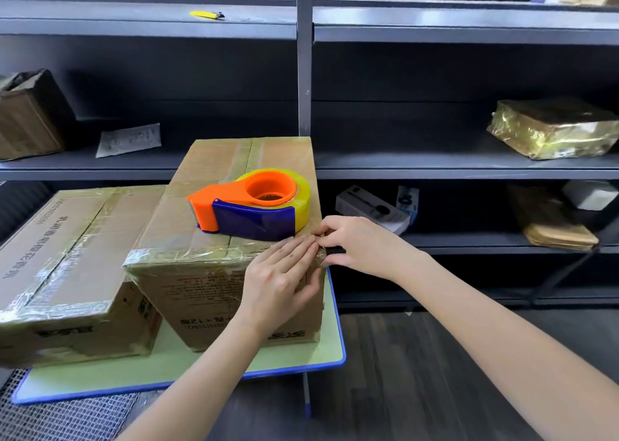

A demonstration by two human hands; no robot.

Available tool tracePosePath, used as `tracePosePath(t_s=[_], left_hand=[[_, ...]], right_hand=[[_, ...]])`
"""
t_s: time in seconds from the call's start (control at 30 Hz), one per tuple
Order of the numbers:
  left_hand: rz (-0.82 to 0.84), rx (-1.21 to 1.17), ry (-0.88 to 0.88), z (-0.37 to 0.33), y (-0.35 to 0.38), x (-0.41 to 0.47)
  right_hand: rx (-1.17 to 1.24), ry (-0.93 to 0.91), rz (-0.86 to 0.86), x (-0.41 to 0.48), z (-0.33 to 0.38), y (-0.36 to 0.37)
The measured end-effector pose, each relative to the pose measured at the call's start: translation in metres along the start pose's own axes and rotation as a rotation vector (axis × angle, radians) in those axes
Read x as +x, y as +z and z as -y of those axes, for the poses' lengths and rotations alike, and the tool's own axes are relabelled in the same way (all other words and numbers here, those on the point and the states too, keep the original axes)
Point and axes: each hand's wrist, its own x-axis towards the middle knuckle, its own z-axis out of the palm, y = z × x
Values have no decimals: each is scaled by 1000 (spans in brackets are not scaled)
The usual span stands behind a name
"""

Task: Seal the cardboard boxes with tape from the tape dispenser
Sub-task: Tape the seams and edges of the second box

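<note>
View from a head-worn camera, looking down at a small desk [294, 357] carrying two cardboard boxes. The nearer box [207, 293] stands in the middle, the second box [67, 239] just beside it on the left; both show clear tape over their seams.

An orange and blue tape dispenser [254, 202] sits on top of the nearer box, apparently parked within reach so both hands are free.

Both hands meet at that box's near right top corner. The left hand [281, 273] lies flat on the front face with fingers straight, its grip apart, likely pressing the tape [187, 256] along the top edge so it sticks. The right hand [351, 239] has its grip closed, fingers and thumb pinching the tape end at the corner, seemingly folding it round the side.

Dark shelves [469, 169] with parcels stand behind.
</note>
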Motion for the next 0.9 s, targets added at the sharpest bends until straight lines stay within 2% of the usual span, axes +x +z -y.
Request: tracePosePath(t_s=[0.5,0.8,0.9], left_hand=[[-23,-8,-12,2,3,1],[-11,-36,-35,1,6,2],[52,-67,-44,3,0,1]], right_hand=[[250,36,-36,2,-1,-2],[274,60,-68,-1,0,0],[239,83,-74,0,3,-1]])
